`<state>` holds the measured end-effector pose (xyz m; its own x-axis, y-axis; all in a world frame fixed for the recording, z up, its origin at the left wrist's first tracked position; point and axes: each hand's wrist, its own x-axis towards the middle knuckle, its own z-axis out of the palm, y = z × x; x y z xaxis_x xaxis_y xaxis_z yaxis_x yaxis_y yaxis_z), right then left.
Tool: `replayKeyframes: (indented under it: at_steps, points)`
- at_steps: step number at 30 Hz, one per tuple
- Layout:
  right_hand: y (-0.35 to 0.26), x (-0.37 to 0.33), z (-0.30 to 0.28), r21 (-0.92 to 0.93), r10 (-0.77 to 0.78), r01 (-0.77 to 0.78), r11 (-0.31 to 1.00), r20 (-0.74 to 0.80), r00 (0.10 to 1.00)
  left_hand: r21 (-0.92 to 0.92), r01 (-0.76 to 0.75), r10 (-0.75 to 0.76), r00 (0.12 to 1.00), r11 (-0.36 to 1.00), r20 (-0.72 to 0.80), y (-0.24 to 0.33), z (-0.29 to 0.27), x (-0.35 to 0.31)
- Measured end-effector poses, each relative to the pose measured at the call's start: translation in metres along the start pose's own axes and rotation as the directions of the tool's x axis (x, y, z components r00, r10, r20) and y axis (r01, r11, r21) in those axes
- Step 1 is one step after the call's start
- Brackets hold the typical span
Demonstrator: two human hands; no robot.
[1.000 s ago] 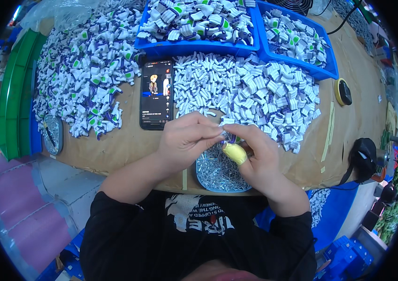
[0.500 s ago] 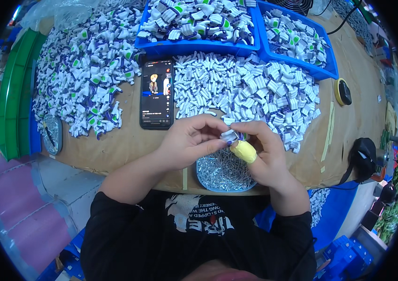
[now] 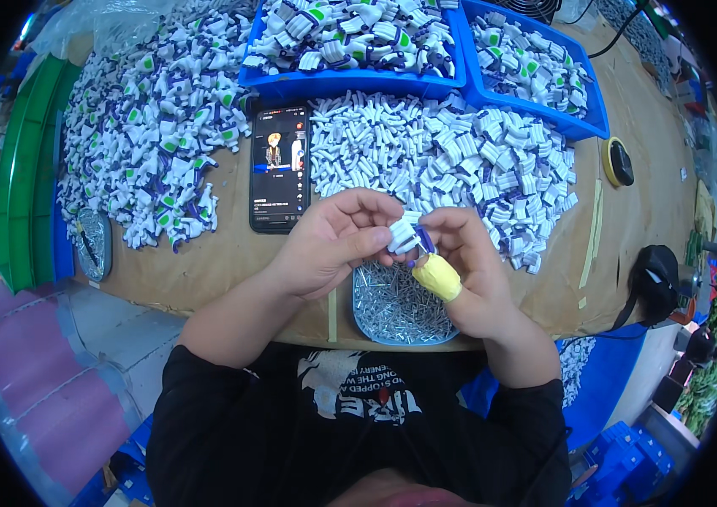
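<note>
My left hand (image 3: 333, 245) and my right hand (image 3: 468, 270) meet above the table's front edge, both pinching one small white and purple plastic part (image 3: 407, 237). The right thumb wears a yellow tape wrap (image 3: 438, 277). Just below the hands lies a blue tray of thin metal pins (image 3: 401, 308). A heap of white and purple parts (image 3: 451, 160) spreads right behind the hands.
A phone (image 3: 280, 166) with a lit screen lies left of the heap. Further left is a pile of white parts with green and purple (image 3: 143, 144). Two blue bins (image 3: 350, 83) (image 3: 582, 127) of parts stand at the back. A green crate (image 3: 25, 182) is far left.
The hands have drawn closer together and lifted slightly, and the small part now sits gripped between both hands' fingertips. The taped thumb has shifted a little to the right.
</note>
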<state>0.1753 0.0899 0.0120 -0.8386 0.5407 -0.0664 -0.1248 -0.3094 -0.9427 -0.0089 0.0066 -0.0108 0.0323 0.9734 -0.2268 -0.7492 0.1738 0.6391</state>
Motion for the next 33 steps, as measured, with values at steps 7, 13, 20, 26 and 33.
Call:
replayKeyframes:
  at_steps: [7, 13, 20, 26, 33]
  points:
    - [0.0008, 0.0002, 0.0012, 0.011, -0.010, 0.010, 1.000, -0.005, 1.000, 0.024, -0.001, -0.001, 0.997, 1.000, 0.082, 0.0023, -0.0018, -0.0007]
    - [0.0001, 0.0003, -0.0009, -0.011, 0.005, -0.005, 1.000, 0.020, 1.000, 0.086, -0.060, 0.054, 0.996, 0.995, 0.068, 0.0016, -0.0014, -0.0006]
    - [0.0000, -0.0011, -0.0002, -0.043, 0.026, -0.025, 0.999, 0.017, 1.000, 0.270, -0.254, 0.243, 0.967, 0.929, 0.071, -0.0034, 0.0048, -0.0041]
    - [-0.0028, 0.0014, -0.0038, -0.310, 0.000, 0.034, 0.950, 0.109, 0.994, 0.231, -0.252, 0.225, 0.964, 0.940, 0.139, -0.0060, -0.0013, -0.0056]
    - [-0.0037, -0.0034, -0.0004, -0.316, 0.161, -0.136, 0.939, 0.055, 0.985, 0.254, -0.224, 0.203, 0.973, 0.941, 0.106, -0.0038, -0.0013, -0.0077]
